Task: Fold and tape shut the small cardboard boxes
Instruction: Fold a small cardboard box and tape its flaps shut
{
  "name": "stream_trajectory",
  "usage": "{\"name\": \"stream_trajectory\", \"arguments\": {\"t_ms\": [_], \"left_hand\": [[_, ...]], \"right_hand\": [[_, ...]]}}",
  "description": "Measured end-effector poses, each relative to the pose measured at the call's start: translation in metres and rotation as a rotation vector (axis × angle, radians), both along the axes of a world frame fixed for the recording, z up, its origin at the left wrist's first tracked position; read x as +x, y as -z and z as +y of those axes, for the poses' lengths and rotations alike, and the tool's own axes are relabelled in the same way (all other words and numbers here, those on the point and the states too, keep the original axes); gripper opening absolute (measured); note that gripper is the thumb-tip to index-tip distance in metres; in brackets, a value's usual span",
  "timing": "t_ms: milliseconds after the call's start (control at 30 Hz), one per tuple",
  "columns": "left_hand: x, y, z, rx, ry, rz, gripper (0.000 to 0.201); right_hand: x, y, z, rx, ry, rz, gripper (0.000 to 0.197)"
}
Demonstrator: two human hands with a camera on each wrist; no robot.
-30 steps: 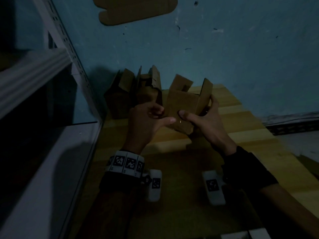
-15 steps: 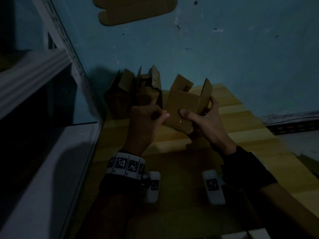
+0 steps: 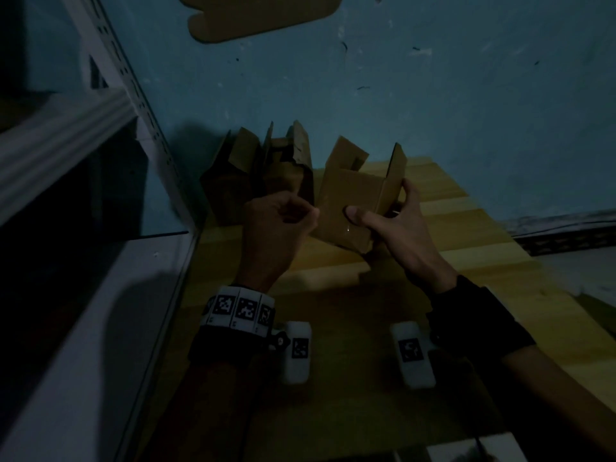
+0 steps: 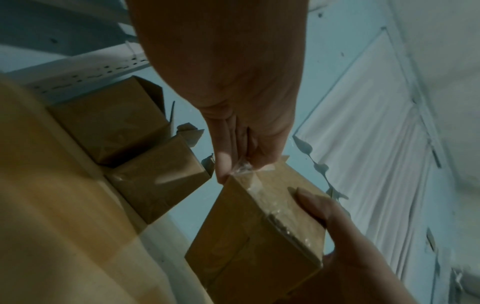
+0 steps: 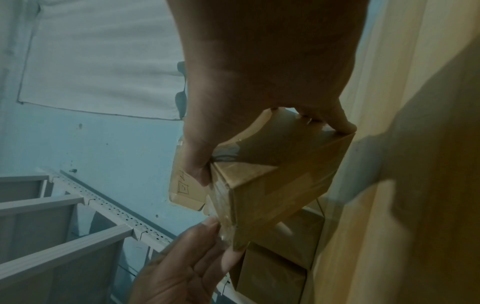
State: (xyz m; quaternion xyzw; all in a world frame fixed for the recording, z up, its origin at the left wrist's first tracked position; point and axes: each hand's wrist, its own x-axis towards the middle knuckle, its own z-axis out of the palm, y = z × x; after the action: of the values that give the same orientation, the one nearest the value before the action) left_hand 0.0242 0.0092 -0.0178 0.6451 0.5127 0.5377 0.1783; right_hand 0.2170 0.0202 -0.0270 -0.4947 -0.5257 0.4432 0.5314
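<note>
A small cardboard box (image 3: 350, 201) is held above the wooden table (image 3: 466, 261), its top flaps standing open. My right hand (image 3: 380, 221) grips it, thumb on the near face and fingers round the right side. My left hand (image 3: 308, 215) sits at the box's left edge with its fingers curled. In the left wrist view those fingertips (image 4: 228, 170) pinch the end of a clear tape strip (image 4: 242, 167) that runs over the box (image 4: 259, 226) seam. The right wrist view shows the box (image 5: 280, 185), the tape (image 5: 221, 205) along its edge, and my left hand (image 5: 218, 232) pinching the tape.
Two more cardboard boxes (image 3: 260, 171) with raised flaps stand at the table's back left against the blue wall. A white metal shelf rack (image 3: 110, 105) runs close along the left. A flat cardboard piece (image 3: 260, 15) hangs on the wall above.
My left thumb has left the box's near face and curled in; the hand has drawn slightly left to the box's edge. The right hand and box stay nearly still.
</note>
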Motion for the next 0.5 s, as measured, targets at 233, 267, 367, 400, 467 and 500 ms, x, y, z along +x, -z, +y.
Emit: {"name": "stream_trajectory", "arguments": {"t_ms": [233,267,367,400,467,500], "left_hand": [[-0.006,0.000,0.005,-0.125,0.055,-0.157,0.016],[-0.007,-0.001,0.006,-0.137,0.070,-0.170,0.015],[-0.007,-0.003,0.006,-0.160,0.119,-0.162,0.012],[-0.007,-0.004,0.004,-0.167,0.148,-0.176,0.010],[-0.005,-0.009,0.000,-0.190,0.204,-0.226,0.014],[-0.005,-0.011,-0.002,-0.212,0.224,-0.250,0.025]], "right_hand": [[0.004,0.001,0.004,-0.037,-0.016,0.033,0.112],[0.005,0.001,0.004,-0.034,-0.017,0.036,0.112],[0.005,0.001,0.003,-0.033,-0.010,0.043,0.119],[0.005,0.002,0.003,-0.037,-0.008,0.050,0.117],[0.007,0.001,0.003,-0.039,-0.008,0.054,0.109],[0.008,0.001,0.004,-0.032,-0.010,0.048,0.106]]}}
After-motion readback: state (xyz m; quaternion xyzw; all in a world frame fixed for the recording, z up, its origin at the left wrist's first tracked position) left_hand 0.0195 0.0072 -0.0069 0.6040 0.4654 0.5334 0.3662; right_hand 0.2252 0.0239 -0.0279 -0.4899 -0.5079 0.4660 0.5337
